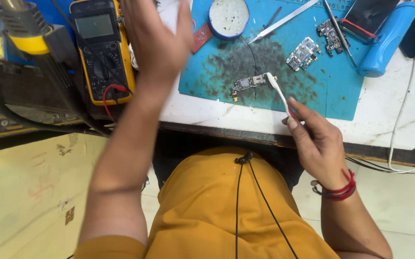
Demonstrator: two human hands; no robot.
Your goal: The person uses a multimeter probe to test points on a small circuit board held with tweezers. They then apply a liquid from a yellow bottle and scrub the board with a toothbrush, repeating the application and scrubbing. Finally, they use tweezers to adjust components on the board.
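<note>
While the right hand pinches a white plastic brush between closed fingers, its tip touching the small dark circuit board mid-mat, the raised, open-fingered left hand leaves that board unbraced, so it could skid across the teal work mat.

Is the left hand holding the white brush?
No, the right hand holds the white brush on the circuit board; the left hand is raised, empty.

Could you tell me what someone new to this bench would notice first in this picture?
Probably the blurred left hand, raised over the yellow multimeter at upper left. Next, the right hand at centre right, pinching a white brush whose head rests on a small circuit board on the stained blue mat.
</note>
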